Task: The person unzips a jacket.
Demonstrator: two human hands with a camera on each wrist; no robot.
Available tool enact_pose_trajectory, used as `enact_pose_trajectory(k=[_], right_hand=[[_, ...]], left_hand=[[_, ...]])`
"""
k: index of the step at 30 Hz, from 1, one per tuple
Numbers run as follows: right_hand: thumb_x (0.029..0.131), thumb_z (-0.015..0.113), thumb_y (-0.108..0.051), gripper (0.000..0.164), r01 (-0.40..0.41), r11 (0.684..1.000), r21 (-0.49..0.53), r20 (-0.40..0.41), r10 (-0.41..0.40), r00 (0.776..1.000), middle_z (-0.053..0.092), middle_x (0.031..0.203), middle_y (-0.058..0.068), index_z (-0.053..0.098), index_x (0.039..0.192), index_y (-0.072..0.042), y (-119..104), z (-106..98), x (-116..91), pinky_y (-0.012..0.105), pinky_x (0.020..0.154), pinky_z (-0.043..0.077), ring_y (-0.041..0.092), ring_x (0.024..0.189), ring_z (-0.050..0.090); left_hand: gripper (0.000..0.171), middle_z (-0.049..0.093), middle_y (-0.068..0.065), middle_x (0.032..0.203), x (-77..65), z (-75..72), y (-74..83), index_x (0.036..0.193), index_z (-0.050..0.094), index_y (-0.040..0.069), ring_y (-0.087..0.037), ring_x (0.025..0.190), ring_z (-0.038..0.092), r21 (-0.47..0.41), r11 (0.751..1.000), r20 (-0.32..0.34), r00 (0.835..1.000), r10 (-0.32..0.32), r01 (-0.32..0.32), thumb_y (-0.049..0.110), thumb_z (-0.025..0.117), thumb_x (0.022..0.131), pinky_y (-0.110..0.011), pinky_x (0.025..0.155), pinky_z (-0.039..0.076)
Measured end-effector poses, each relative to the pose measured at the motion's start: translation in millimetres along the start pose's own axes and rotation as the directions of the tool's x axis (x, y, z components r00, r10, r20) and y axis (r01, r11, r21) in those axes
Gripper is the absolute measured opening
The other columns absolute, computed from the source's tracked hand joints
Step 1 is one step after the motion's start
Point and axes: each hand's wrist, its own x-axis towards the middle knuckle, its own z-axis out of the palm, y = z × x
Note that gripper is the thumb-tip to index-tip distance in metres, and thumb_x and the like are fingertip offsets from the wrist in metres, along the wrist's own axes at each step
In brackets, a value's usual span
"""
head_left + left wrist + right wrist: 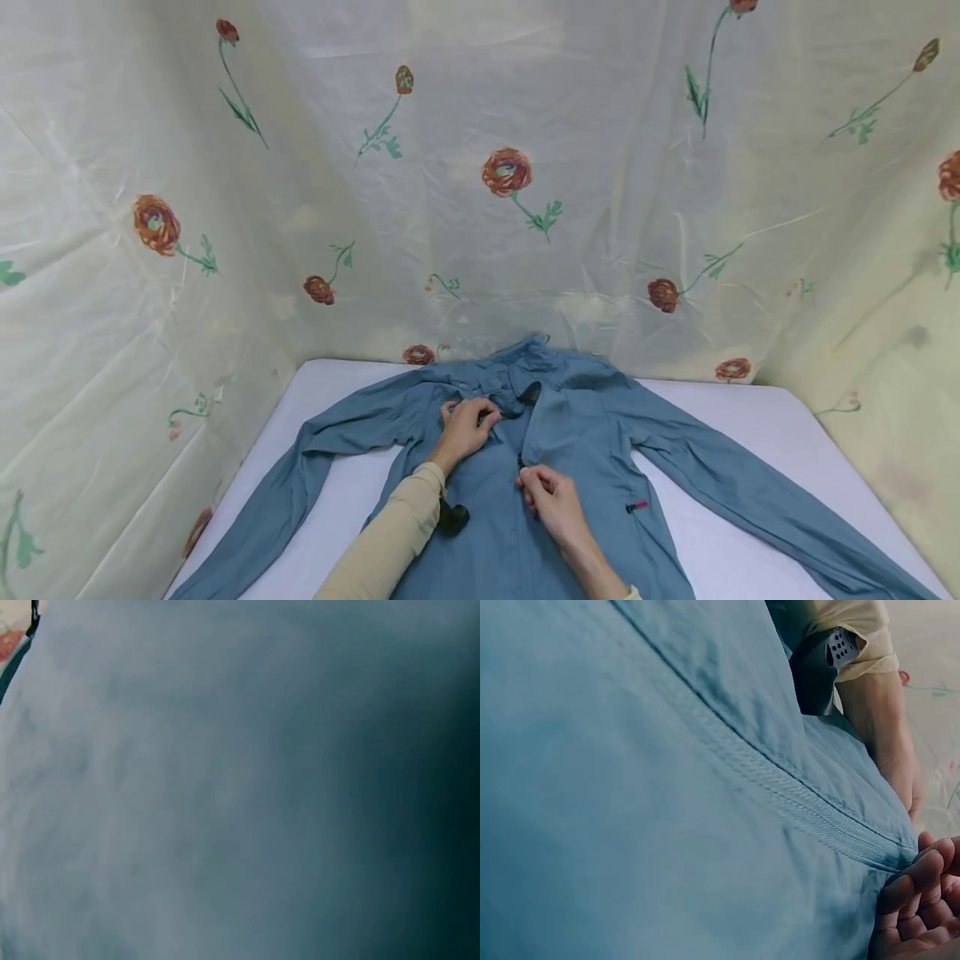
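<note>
A blue jacket (585, 433) lies front up, its sleeves spread to both sides and its front parted near the collar. My left hand (467, 429) pinches the jacket's cloth just below the collar, on the left side of the opening. Lower down, my right hand (553, 504) pinches the zipper pull at the bottom of the opening; the fingers hide most of the pull. The right wrist view shows the closed zipper (780, 795) running up to curled fingertips (926, 866). Blurred blue cloth (187, 787) fills most of the left wrist view, where neither hand shows.
Under the jacket is a white tabletop (345, 508). Flower-patterned curtains (450, 208) hang behind it and along both sides. A pink-and-black pocket zipper tab (637, 506) sits on the jacket's right side. A black wrist device (452, 517) is at my left sleeve.
</note>
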Motion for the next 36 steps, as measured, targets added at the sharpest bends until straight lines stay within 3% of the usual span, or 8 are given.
enact_pose_trajectory(k=[8, 11, 15, 17, 20, 24, 30, 36], right_hand=[[0.096, 0.055, -0.022, 0.028, -0.023, 1.000, -0.009, -0.003, 0.023, 1.000, 0.050, 0.060, -0.001, 0.067, 0.089, 0.003, 0.1, 1.7, -2.3, 0.023, 0.050, 0.041, 0.009, 0.053, 0.044], [0.096, 0.056, -0.022, 0.029, -0.015, 1.000, -0.004, 0.004, 0.015, 1.000, 0.050, 0.060, -0.001, 0.067, 0.090, 0.003, 0.6, 2.7, -3.5, 0.023, 0.050, 0.041, 0.008, 0.053, 0.045], [0.096, 0.056, -0.023, 0.029, -0.027, 1.000, 0.002, 0.003, 0.027, 1.000, 0.050, 0.060, -0.002, 0.067, 0.090, 0.003, 2.2, 2.0, -3.2, 0.022, 0.050, 0.041, 0.008, 0.053, 0.045], [0.096, 0.055, -0.024, 0.029, -0.035, 0.999, 0.007, 0.002, 0.035, 0.999, 0.050, 0.060, -0.002, 0.066, 0.090, 0.003, 2.4, 1.0, -2.4, 0.022, 0.050, 0.040, 0.008, 0.053, 0.044], [0.096, 0.055, -0.024, 0.029, -0.038, 0.999, 0.009, 0.000, 0.038, 0.999, 0.051, 0.061, -0.002, 0.066, 0.091, 0.002, 1.8, 0.2, -1.1, 0.023, 0.051, 0.041, 0.008, 0.053, 0.045], [0.097, 0.054, -0.025, 0.029, -0.031, 1.000, -0.002, -0.007, 0.031, 0.999, 0.051, 0.061, -0.002, 0.067, 0.091, 0.001, 0.8, -0.5, 0.4, 0.024, 0.051, 0.042, 0.009, 0.053, 0.046], [0.096, 0.056, -0.025, 0.030, -0.022, 1.000, -0.008, -0.013, 0.022, 1.000, 0.052, 0.061, -0.002, 0.067, 0.091, 0.002, -0.6, -0.1, 0.2, 0.023, 0.051, 0.042, 0.008, 0.053, 0.046], [0.095, 0.058, -0.023, 0.029, -0.006, 1.000, 0.015, -0.013, 0.006, 1.000, 0.050, 0.059, -0.003, 0.066, 0.089, 0.004, -2.0, 1.1, -0.9, 0.021, 0.048, 0.040, 0.006, 0.052, 0.044]], left_hand=[[0.010, 0.067, 0.000, 0.092, -0.5, -1.1, -2.2, 0.094, 0.068, 0.018, -0.021, 0.088, 0.058, 0.061, 0.997, -0.071, 0.997, -0.033, 0.037, 0.021, 0.058, 0.095, -0.050, 0.099, 0.027], [0.009, 0.067, 0.001, 0.094, -3.8, -1.5, 1.0, 0.096, 0.067, 0.019, -0.019, 0.090, 0.059, 0.144, 0.990, -0.087, 0.996, 0.008, 0.005, 0.018, 0.059, 0.094, -0.050, 0.098, 0.030], [0.015, 0.067, 0.005, 0.103, -11.6, -4.1, 12.1, 0.104, 0.068, 0.022, -0.015, 0.099, 0.061, 0.155, 0.977, 0.033, 0.989, 0.143, -0.146, 0.026, 0.055, 0.097, -0.050, 0.101, 0.031], [0.021, 0.067, 0.008, 0.104, -15.9, -6.0, 18.0, 0.104, 0.068, 0.024, -0.011, 0.100, 0.061, 0.127, 0.967, 0.141, 0.969, 0.201, -0.219, 0.035, 0.050, 0.098, -0.050, 0.104, 0.029], [0.025, 0.067, 0.012, 0.098, -21.7, -9.2, 24.6, 0.096, 0.068, 0.028, -0.006, 0.093, 0.061, 0.092, 0.956, 0.264, 0.933, 0.246, -0.278, 0.042, 0.046, 0.099, -0.050, 0.105, 0.027], [0.020, 0.065, 0.013, 0.089, -22.8, -12.9, 27.5, 0.089, 0.065, 0.028, -0.003, 0.082, 0.057, 0.024, 0.965, 0.306, 0.921, 0.242, -0.261, 0.037, 0.049, 0.098, -0.050, 0.104, 0.025], [0.015, 0.063, 0.012, 0.088, -20.7, -11.7, 23.8, 0.088, 0.061, 0.026, -0.003, 0.082, 0.055, -0.041, 0.981, 0.327, 0.925, 0.194, -0.192, 0.033, 0.052, 0.098, -0.047, 0.104, 0.024], [0.015, 0.063, 0.010, 0.090, -18.6, -9.9, 20.7, 0.088, 0.060, 0.025, -0.006, 0.084, 0.056, -0.047, 0.986, 0.290, 0.942, 0.168, -0.162, 0.033, 0.053, 0.097, -0.048, 0.101, 0.024]])
